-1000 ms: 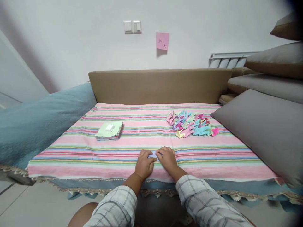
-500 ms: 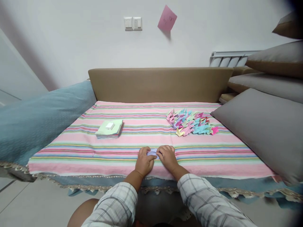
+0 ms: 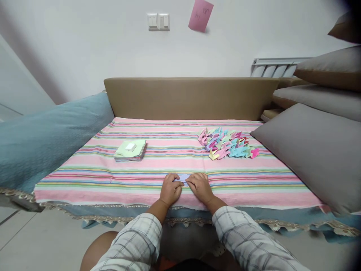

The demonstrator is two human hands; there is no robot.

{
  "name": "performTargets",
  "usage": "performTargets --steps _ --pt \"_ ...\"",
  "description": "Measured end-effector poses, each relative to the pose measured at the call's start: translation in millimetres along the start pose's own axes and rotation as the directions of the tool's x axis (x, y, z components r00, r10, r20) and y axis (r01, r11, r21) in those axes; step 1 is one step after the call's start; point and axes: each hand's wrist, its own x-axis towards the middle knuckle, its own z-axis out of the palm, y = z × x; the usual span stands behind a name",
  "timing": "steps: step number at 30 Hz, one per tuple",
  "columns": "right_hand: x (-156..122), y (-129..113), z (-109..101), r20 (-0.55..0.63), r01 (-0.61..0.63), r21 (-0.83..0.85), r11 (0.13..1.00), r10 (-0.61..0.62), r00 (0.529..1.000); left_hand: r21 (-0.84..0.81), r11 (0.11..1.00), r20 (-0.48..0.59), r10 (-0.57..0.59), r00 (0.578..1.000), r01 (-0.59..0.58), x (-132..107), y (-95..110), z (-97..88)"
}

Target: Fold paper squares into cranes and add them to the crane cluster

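Observation:
A small piece of lavender folded paper (image 3: pixel 184 177) lies on the striped cloth near the front edge of the sofa seat. My left hand (image 3: pixel 170 189) pinches its left side, thumb pointing inward. From the right, my right hand (image 3: pixel 199 187) grips the other side with thumb and fingers pressed together. Parts of the paper are covered by my fingers, so its full shape is hidden. Beyond my right hand lies a cluster of colourful folded paper cranes (image 3: pixel 225 145). A stack of coloured paper squares (image 3: pixel 128 154) sits farther off to the left, with a small white block (image 3: pixel 130 146) on top.
The striped cloth (image 3: pixel 84 188) covers the seat, with a brown backrest (image 3: pixel 191 99) behind. A blue-covered armrest (image 3: pixel 56 135) borders the left; grey cushions (image 3: pixel 316 150) pile up at the right. A pink note (image 3: pixel 200 15) and light switches (image 3: pixel 158 22) are on the wall.
My left thumb has drawn back slightly, and more of the lavender paper's upper part shows between my hands. The view has tilted a little downward.

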Motion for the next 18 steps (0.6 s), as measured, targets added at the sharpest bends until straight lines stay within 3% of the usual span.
performTargets --steps 4,10,18 --pt "-0.8 -0.6 -0.8 0.003 0.016 -0.006 1.0 -0.016 1.0 -0.047 0.997 -0.012 -0.065 0.998 0.065 -0.1 -0.8 0.0" --pt "-1.2 1.1 -3.2 0.043 0.021 0.016 1.0 -0.021 0.999 0.023 1.0 0.072 -0.02 0.997 0.019 0.8 -1.4 -0.9" --pt "0.9 3.6 -3.0 -0.001 -0.104 0.038 0.994 0.104 0.995 0.03 0.999 0.041 -0.027 0.999 0.026 6.7 -0.6 -2.1"
